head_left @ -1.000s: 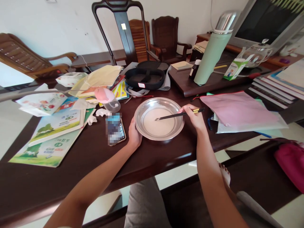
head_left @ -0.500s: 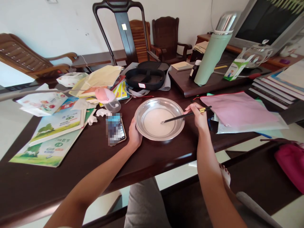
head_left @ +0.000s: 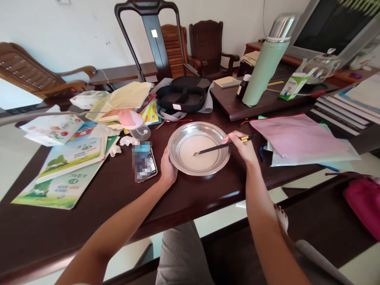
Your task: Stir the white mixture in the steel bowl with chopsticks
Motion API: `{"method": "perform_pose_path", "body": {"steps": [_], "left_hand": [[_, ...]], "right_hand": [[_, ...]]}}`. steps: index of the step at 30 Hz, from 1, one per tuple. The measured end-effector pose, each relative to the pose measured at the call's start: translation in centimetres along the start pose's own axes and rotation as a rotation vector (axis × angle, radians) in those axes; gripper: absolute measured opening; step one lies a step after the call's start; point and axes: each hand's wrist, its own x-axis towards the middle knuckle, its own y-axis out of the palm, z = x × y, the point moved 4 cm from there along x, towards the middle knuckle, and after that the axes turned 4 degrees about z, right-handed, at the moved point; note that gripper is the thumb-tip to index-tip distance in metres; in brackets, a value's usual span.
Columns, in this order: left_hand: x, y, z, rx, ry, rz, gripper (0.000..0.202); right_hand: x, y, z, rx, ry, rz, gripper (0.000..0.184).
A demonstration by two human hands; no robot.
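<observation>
A round metal bowl (head_left: 219, 158) stands on the dark wooden table, with a whitish liquid (head_left: 202, 152) in its bottom. My left hand (head_left: 169, 166) grips the bowl's left rim, the fingers partly hidden behind and under it. In my right hand (head_left: 241, 145) is a pair of black chopsticks (head_left: 215, 148) with gold bands near the top. Their tips dip into the liquid around the middle of the bowl. The right hand is at the bowl's right rim, closed around the chopsticks. Left of my left hand lies a phone (head_left: 144, 161) with a blurred screen.
Booklets (head_left: 68, 178), tissue packs (head_left: 53, 126) and a pink-topped clear container (head_left: 134, 123) crowd the left. A black open case (head_left: 181, 95) lies behind the bowl. To the right are a tall green thermos (head_left: 264, 71), a pink zip pouch (head_left: 299, 136) and stacked books (head_left: 344, 111).
My right hand and the chopsticks have shifted left, and the tips now sit further left in the liquid. My left hand stays on the bowl's rim.
</observation>
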Motion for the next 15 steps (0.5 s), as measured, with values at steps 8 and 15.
{"method": "perform_pose_path", "body": {"steps": [8, 15], "left_hand": [[0.03, 0.05, 0.05, -0.006, -0.008, -0.001, 0.036], [-0.04, 0.10, -0.04, 0.008, -0.007, 0.001, 0.036]], "right_hand": [[-0.02, -0.51, -0.23, 0.031, 0.009, -0.087, 0.061], [0.07, -0.84, -0.04, -0.021, -0.018, -0.144, 0.059]]}}
